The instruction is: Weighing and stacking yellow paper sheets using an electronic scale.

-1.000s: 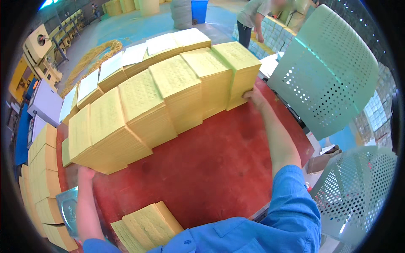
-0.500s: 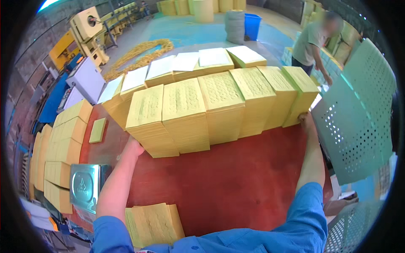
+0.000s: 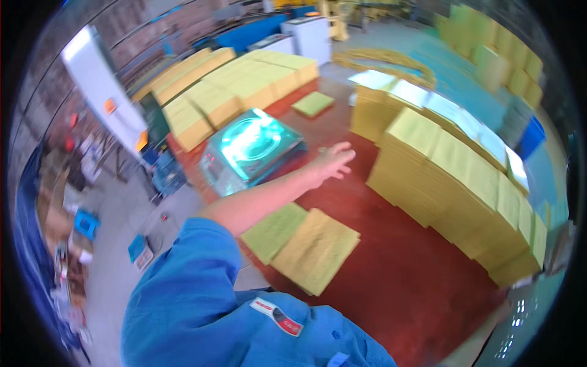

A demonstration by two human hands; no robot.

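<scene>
My left hand (image 3: 333, 164) is open over the red tabletop (image 3: 391, 257), fingers spread and nothing in them. It is between a metal-topped weighing scale (image 3: 254, 147) and a long row of tall yellow paper stacks (image 3: 437, 177), apart from the row. Glare covers much of the scale's top plate. Below my left forearm, at the table's near edge, lie a low stack of yellow embossed paper (image 3: 318, 251) and a greener one (image 3: 275, 231), partly overlapped. My right hand does not show.
Behind the row stand more stacks topped with white sheets (image 3: 443, 105). Yellow paper blocks (image 3: 238, 82) line the table's far left, with a thin paper pad (image 3: 313, 104) nearby. A perforated green panel (image 3: 526, 324) borders the lower right. A small blue-and-white device (image 3: 140, 252) sits on the floor.
The view has swung left. My left hand has let go of the left end of the paper row and opened beside the scale. My right hand has left the view.
</scene>
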